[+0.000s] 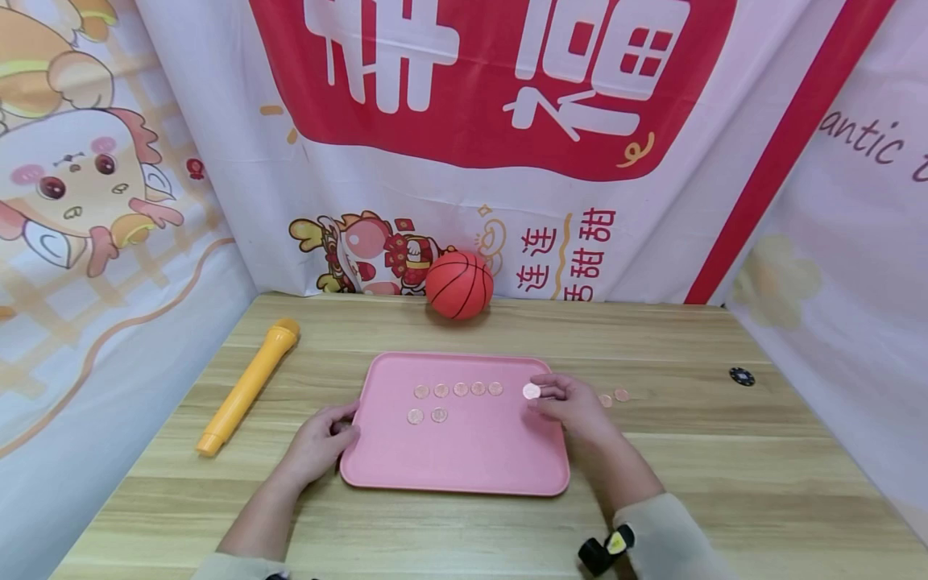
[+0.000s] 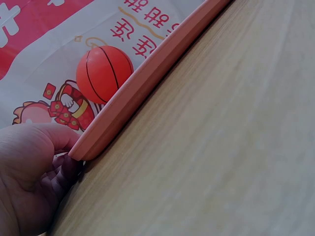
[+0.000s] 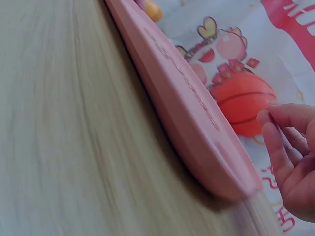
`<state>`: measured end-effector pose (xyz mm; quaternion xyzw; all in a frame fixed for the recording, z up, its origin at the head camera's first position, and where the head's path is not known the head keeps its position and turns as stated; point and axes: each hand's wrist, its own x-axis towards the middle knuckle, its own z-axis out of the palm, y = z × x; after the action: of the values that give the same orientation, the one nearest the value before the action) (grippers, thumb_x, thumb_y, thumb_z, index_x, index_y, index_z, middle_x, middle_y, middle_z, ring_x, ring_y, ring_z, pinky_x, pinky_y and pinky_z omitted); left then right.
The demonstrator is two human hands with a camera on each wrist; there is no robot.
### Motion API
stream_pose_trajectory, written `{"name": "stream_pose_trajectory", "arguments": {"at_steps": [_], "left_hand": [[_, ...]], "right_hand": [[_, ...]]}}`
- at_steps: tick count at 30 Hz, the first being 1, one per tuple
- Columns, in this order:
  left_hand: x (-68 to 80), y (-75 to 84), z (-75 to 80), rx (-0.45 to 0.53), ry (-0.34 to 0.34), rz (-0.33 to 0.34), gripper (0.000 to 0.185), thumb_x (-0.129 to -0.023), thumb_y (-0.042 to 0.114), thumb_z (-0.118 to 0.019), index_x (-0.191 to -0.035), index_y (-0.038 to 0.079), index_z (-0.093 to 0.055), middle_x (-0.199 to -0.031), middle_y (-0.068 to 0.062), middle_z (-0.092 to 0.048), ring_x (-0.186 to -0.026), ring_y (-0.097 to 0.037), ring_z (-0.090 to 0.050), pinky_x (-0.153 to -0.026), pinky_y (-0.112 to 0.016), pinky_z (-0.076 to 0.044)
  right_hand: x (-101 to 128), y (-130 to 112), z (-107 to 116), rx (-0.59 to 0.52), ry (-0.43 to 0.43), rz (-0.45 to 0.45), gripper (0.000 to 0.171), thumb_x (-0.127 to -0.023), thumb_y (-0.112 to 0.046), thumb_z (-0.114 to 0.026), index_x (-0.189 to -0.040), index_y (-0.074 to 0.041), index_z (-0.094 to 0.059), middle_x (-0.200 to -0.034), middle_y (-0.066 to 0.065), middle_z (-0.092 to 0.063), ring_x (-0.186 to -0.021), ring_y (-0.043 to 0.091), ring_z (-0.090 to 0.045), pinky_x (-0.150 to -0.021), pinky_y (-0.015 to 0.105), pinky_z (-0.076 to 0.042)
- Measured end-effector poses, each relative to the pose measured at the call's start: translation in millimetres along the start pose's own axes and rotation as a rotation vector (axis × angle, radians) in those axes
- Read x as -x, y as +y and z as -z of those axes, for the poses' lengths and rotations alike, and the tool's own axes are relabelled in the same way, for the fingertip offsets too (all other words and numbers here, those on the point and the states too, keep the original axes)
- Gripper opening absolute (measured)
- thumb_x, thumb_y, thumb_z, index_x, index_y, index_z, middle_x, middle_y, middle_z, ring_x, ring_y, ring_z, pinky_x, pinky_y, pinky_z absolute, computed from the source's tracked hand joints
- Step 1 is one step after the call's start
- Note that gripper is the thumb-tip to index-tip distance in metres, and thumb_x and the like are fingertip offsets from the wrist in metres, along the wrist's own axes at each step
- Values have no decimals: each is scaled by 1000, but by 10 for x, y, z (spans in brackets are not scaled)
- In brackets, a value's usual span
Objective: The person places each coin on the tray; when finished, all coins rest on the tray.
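A pink tray (image 1: 464,459) lies on the wooden table, with several copper-coloured coins (image 1: 461,389) in a row across it and two more coins (image 1: 439,415) in a second row below. At the tray's left edge my left hand (image 1: 319,443) grips the rim, thumb above and fingers curled beneath, as the left wrist view also shows. My right hand (image 1: 576,409) pinches a bright coin (image 1: 532,391) between thumb and fingertips, over the tray's right side. Two coins (image 1: 621,395) lie on the table just beyond that hand, one partly hidden by it.
A small orange-red basketball (image 1: 460,284) sits behind the tray against the printed cloth backdrop (image 1: 406,177). To the left lies a yellow toy microphone (image 1: 249,387). A black-and-white round chip (image 1: 742,376) is at the table's far right.
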<state>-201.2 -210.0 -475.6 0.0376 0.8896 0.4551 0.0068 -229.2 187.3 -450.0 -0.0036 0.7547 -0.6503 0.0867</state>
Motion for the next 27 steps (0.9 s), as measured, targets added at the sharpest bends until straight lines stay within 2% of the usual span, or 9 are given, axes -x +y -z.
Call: {"name": "stream_pose_trajectory", "arguments": {"at_steps": [3,8,12,17,24,27], "left_hand": [[-1,-1,0,3,1,-2,46,-91,8,-64,-134,-5,-55,-111,-16,-63,-91,-13,-55,-79,-21,-46],[2,4,3,2,-4,-1,46,-91,8,-63,-134,-5,-55,-113,-17,-62,-92,-13,-55,-78,-21,-46],[3,10,3,8,-5,1,46,-91,8,-64,-134,-5,-55,-113,-18,-62,-92,-14,-55,-79,-21,-46],[1,12,1,13,-4,-4,46,-91,7,-64,-134,-6,-55,-112,-18,-62,-90,-12,-55,-78,-20,-47],[-3,-3,6,16,-7,-3,47,-91,8,-64,-134,-5,-55,-113,-18,-63,-91,-12,-55,-77,-20,-47],[-7,-12,4,17,-7,-3,46,-91,8,-64,-134,-6,-55,-114,-18,-63,-91,-12,-56,-78,-20,-47]], "right_hand": [[-42,1,-120,4,-12,24,46,-83,3,-69,-126,10,-54,-92,-1,-69,-81,6,-63,-71,24,-54],[-111,11,-296,107,-25,62,39,-82,2,-69,-119,8,-58,-96,10,-71,-74,6,-62,-65,23,-53],[-158,11,-443,133,-54,75,35,-82,2,-68,-116,8,-59,-96,15,-71,-67,6,-59,-59,22,-50],[-190,-11,-628,120,-75,59,35,-81,0,-72,-113,7,-60,-91,11,-70,-61,8,-56,-55,22,-48],[-244,34,-815,99,-71,15,38,-76,-2,-78,-110,4,-62,-86,6,-69,-66,7,-57,-58,22,-47],[-280,71,-872,133,-61,25,37,-74,-1,-79,-107,3,-64,-85,6,-69,-67,8,-57,-59,22,-47]]}}
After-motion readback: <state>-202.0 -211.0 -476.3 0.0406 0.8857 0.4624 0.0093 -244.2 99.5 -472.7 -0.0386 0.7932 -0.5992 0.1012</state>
